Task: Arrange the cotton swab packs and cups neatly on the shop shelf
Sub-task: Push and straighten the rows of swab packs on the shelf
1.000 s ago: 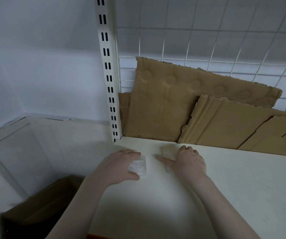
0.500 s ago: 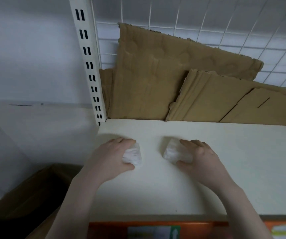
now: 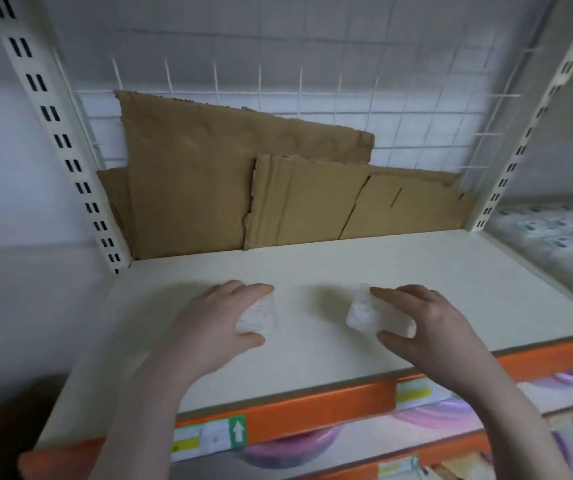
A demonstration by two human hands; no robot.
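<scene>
Two small white cotton swab packs are held on the cream shelf (image 3: 347,265), one in each hand. The left pack (image 3: 259,315) is gripped by the left hand (image 3: 209,327), with the fingers (image 3: 243,289) curled over its top and the thumb under its near edge. The right pack (image 3: 368,315) is gripped in the same way by the right hand (image 3: 430,323). The two packs are set apart, near the front half of the shelf, and both seem to rest on its surface. Flattened cardboard sheets (image 3: 209,181) are leaned against the wire grid (image 3: 312,91) at the back. No cups are seen on this shelf. The placing step is judged to be in hand. For the next move, the packs probably need to be aligned side by side and then released gently.
</scene>
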